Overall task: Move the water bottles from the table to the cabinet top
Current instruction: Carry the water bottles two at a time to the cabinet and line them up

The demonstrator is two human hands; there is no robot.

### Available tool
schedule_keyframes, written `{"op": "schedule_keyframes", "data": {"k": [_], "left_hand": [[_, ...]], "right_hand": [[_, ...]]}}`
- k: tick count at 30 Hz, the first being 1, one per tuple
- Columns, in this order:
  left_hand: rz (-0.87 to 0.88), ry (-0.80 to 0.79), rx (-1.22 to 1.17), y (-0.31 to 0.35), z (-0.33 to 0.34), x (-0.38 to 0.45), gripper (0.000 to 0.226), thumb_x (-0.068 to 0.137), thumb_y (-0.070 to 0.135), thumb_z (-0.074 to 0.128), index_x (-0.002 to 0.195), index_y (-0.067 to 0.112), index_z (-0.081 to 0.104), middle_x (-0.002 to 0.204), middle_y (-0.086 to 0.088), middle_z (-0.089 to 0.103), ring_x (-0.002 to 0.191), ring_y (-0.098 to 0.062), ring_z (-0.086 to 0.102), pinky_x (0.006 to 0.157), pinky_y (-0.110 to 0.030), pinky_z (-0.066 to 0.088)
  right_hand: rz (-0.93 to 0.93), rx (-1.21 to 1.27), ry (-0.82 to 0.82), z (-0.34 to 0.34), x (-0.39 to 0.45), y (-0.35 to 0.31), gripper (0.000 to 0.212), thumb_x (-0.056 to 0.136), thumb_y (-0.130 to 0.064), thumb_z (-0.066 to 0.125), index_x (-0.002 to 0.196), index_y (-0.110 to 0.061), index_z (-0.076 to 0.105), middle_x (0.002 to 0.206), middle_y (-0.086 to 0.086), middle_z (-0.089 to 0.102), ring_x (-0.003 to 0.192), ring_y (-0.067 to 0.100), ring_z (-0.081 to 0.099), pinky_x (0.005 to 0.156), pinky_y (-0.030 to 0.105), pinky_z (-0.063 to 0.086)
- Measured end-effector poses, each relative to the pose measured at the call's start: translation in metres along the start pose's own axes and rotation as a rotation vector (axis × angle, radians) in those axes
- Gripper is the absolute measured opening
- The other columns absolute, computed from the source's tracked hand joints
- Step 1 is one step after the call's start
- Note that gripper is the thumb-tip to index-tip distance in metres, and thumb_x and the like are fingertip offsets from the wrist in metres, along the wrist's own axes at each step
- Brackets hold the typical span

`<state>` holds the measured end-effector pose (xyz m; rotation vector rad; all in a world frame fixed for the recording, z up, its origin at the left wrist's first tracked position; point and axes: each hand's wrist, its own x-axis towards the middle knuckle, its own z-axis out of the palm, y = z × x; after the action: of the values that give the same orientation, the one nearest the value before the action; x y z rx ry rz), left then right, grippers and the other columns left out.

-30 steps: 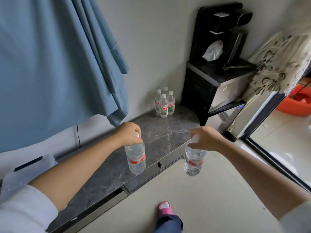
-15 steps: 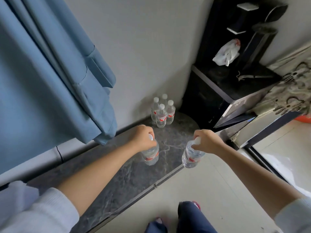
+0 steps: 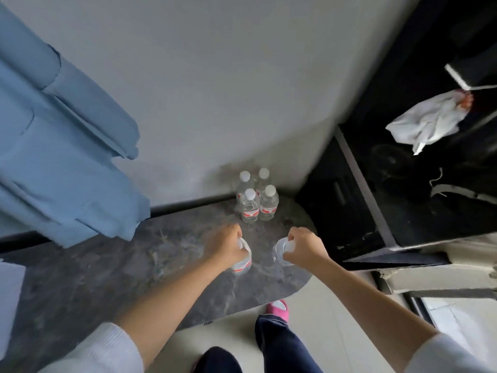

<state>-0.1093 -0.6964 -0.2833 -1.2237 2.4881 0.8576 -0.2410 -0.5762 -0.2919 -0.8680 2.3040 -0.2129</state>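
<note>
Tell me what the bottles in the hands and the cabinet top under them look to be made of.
Bottle in the left hand, bottle: clear thin plastic, probably; see-through wall, red and white label band.
Bottle in the right hand, bottle: the same clear plastic, by its look.
Cabinet top: grey veined stone or a stone-look laminate, smooth; which one cannot be told.

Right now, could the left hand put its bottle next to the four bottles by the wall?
Probably yes. The left hand grips its bottle just short of the four bottles, with only bare marble cabinet top between them.
</note>
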Motion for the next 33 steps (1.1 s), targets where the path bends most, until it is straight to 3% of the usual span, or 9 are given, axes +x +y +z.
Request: {"op": "schedule_keyframes", "data": {"k": [2,5,9,12,16,20,23,30,33], "left_hand": [[-0.06,0.008,-0.026,0.012,0.012,0.016,0.018,0.08,0.016,0.061,0.095,0.013,0.052,0.117,-0.009,0.057,0.109,-0.026,0.055,0.084,-0.029,0.042],[-0.146,0.007,-0.029,0.022,0.026,0.04,0.031,0.082,0.018,0.06,0.108,0.003,0.059,0.118,-0.011,0.057,0.108,-0.027,0.057,0.086,-0.029,0.043],[-0.255,0.02,-0.102,0.024,0.038,0.072,0.031,0.079,0.016,0.062,0.108,0.004,0.062,0.117,-0.012,0.06,0.109,-0.026,0.057,0.086,-0.025,0.042],[-0.251,-0.022,-0.085,0.024,0.051,0.089,0.031,0.081,0.018,0.062,0.109,0.005,0.06,0.118,-0.013,0.058,0.109,-0.026,0.055,0.085,-0.027,0.043],[-0.214,-0.045,-0.046,0.022,0.061,0.109,0.033,0.084,0.019,0.061,0.114,0.006,0.059,0.121,-0.01,0.058,0.114,-0.024,0.054,0.09,-0.026,0.041],[-0.11,-0.053,-0.021,0.023,0.064,0.126,0.021,0.086,0.009,0.058,0.104,0.002,0.064,0.115,-0.011,0.064,0.109,-0.022,0.057,0.079,-0.021,0.04],[-0.078,-0.058,0.008,0.022,0.067,0.136,0.03,0.088,0.018,0.058,0.115,0.005,0.058,0.124,-0.008,0.058,0.115,-0.021,0.055,0.088,-0.023,0.041],[-0.008,-0.088,0.059,0.021,0.069,0.155,0.038,0.087,0.017,0.059,0.122,0.004,0.052,0.128,-0.009,0.054,0.118,-0.022,0.053,0.094,-0.025,0.042],[-0.004,-0.099,0.059,0.019,0.067,0.161,0.038,0.087,0.018,0.059,0.122,0.004,0.051,0.128,-0.009,0.054,0.117,-0.023,0.054,0.094,-0.026,0.042]], "right_hand": [[-0.01,0.017,-0.031,-0.003,0.023,0.008,0.023,0.076,-0.014,0.061,0.086,-0.015,0.04,0.094,0.0,0.044,0.081,0.018,0.044,0.055,0.021,0.031],[-0.045,-0.005,-0.114,-0.004,0.049,0.013,0.015,0.082,-0.014,0.055,0.094,-0.012,0.047,0.109,0.008,0.051,0.086,0.02,0.046,0.072,0.024,0.036],[-0.079,-0.022,-0.191,-0.001,0.083,0.016,0.021,0.083,-0.013,0.055,0.104,-0.012,0.052,0.124,0.012,0.05,0.11,0.028,0.054,0.089,0.028,0.043],[-0.081,-0.012,-0.216,0.005,0.104,0.02,0.02,0.081,-0.012,0.058,0.098,-0.017,0.048,0.125,0.011,0.048,0.113,0.027,0.053,0.085,0.026,0.041],[-0.066,-0.003,-0.196,0.015,0.127,0.021,0.03,0.084,-0.013,0.056,0.113,-0.008,0.054,0.126,0.012,0.048,0.115,0.027,0.052,0.093,0.029,0.042],[-0.079,-0.02,-0.185,0.018,0.145,0.023,0.037,0.082,-0.012,0.059,0.117,-0.005,0.052,0.128,0.011,0.047,0.117,0.026,0.051,0.092,0.026,0.041],[-0.086,-0.031,-0.188,0.017,0.155,0.022,0.039,0.081,-0.013,0.062,0.119,-0.005,0.051,0.128,0.011,0.047,0.118,0.024,0.05,0.092,0.025,0.041],[-0.042,0.043,-0.135,0.013,0.171,0.016,0.033,0.079,-0.01,0.062,0.111,-0.003,0.055,0.121,0.012,0.052,0.109,0.026,0.053,0.075,0.021,0.035],[-0.041,0.049,-0.132,0.014,0.174,0.012,0.034,0.08,-0.012,0.063,0.111,-0.003,0.055,0.121,0.012,0.052,0.109,0.026,0.054,0.076,0.022,0.037]]}}
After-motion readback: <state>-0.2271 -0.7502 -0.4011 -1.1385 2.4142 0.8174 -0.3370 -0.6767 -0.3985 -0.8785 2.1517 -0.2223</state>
